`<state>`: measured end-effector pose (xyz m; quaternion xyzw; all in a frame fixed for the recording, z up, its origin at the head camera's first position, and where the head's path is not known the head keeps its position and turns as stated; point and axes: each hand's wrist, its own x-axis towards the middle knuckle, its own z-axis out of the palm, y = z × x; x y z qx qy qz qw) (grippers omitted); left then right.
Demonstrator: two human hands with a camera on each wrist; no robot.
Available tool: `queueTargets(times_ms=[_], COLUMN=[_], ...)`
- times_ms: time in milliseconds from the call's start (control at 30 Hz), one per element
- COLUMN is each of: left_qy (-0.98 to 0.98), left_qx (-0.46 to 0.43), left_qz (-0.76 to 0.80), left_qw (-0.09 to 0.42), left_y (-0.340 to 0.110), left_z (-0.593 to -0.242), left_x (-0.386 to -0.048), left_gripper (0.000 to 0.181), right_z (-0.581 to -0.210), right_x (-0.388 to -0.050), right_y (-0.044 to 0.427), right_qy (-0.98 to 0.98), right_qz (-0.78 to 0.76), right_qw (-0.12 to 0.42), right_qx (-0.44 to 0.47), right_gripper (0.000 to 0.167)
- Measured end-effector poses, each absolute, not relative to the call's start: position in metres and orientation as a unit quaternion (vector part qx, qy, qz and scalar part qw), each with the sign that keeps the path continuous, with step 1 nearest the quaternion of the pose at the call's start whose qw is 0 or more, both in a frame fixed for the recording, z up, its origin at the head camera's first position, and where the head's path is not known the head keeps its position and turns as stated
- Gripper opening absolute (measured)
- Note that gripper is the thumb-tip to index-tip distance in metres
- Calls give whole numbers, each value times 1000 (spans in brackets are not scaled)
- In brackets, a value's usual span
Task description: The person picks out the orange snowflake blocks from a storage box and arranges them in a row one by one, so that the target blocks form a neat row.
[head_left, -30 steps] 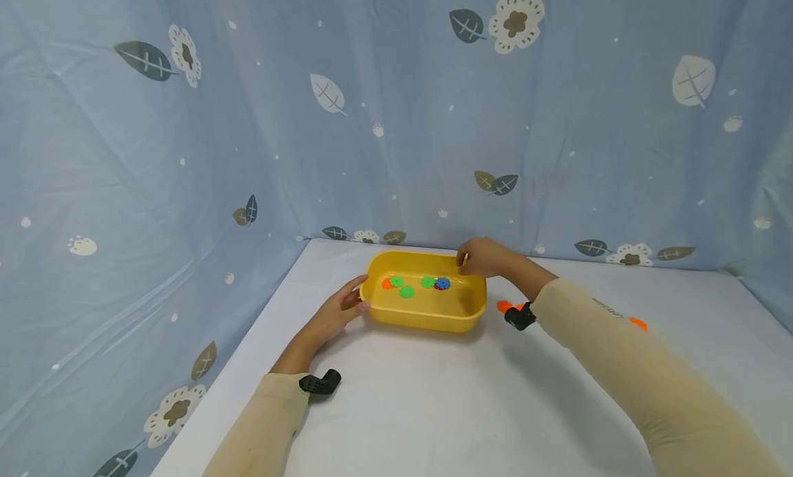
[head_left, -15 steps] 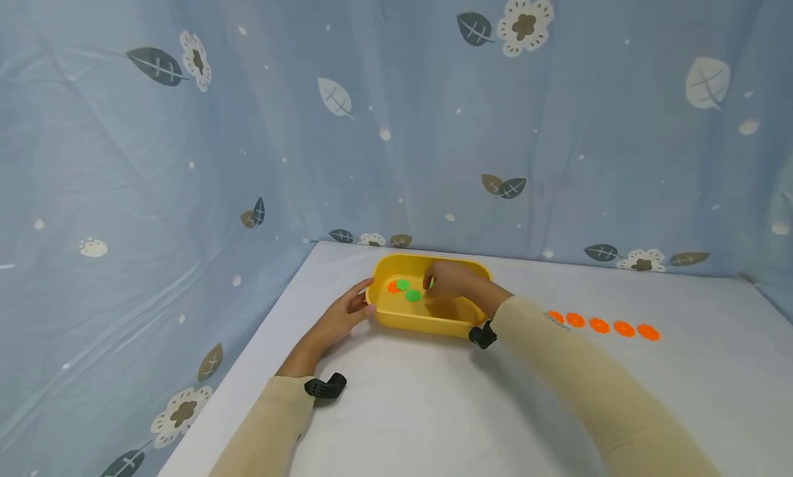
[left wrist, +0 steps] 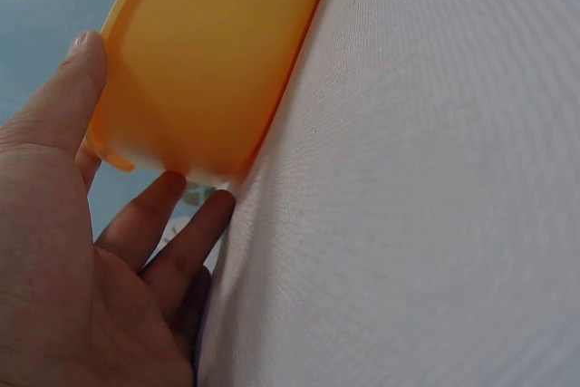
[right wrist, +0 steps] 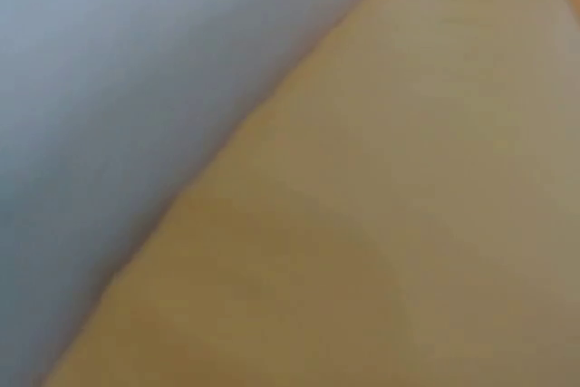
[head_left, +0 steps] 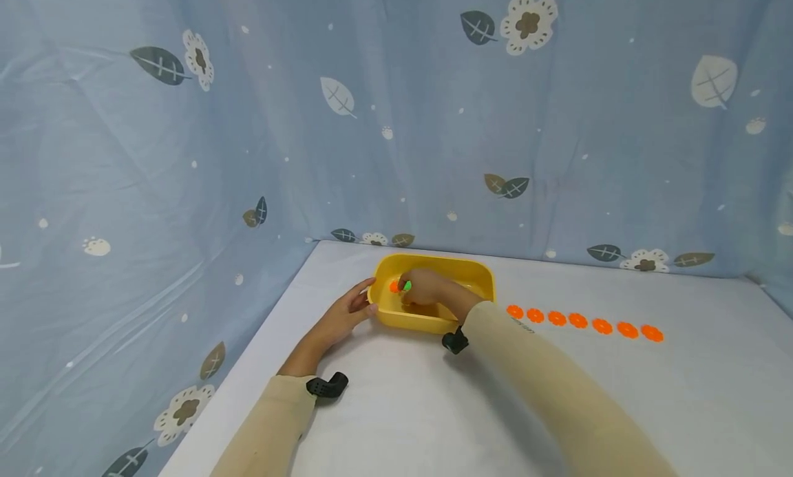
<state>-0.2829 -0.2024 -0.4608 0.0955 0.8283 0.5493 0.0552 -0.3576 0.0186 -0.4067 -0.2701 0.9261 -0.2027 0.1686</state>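
Note:
A yellow plastic basin [head_left: 434, 320] stands on the white-covered table. My left hand [head_left: 337, 319] is at its left end; in the left wrist view the thumb [left wrist: 80, 74] lies along the rim and the fairly straight fingers touch the end wall. My right hand [head_left: 424, 288] reaches down inside the basin with curled fingers. A small green flower-shaped disc [head_left: 407, 285] shows at its fingertips, seemingly pinched. Just left of it lies an orange flower-shaped disc [head_left: 394, 286]. The hand and forearm hide much of the basin floor. The right wrist view has mostly the basin's blurred side.
Several orange flower-shaped discs [head_left: 578, 320] form a row on the table, right of the basin. A blue patterned curtain [head_left: 446, 119] rises behind and to the left. The white tablecloth [head_left: 396, 408] extends in front of the basin.
My right hand has gone from the basin's right rim down inside and leftward to the green and orange discs. The orange row is now uncovered. The left hand stays at the basin's end.

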Motion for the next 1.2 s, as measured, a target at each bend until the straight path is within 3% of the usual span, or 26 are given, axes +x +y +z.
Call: queueTargets(times_ms=[133, 367, 667, 933, 1200], left_qy=[829, 832, 833, 837, 834], left_qx=[99, 95, 96, 101, 101], left_qz=[548, 543, 542, 531, 534], left_qw=[53, 53, 58, 91, 97], left_y=[-200, -200, -204, -197, -200], left_z=[-460, -462, -464, -428, -434], left_x=[-282, -283, -285, -265, -270], left_gripper=[62, 62, 65, 68, 71], right_z=[-414, -420, -417, -415, -415], right_x=[-358, -359, -357, -353, -353], right_y=[15, 14, 14, 13, 12], right_qy=[927, 927, 923, 926, 927], right_qz=[-214, -227, -212, -225, -222], right_qw=[167, 174, 178, 181, 172], right_qx=[-258, -241, -266, -244, -249], right_gripper=[42, 42, 3, 24, 25])
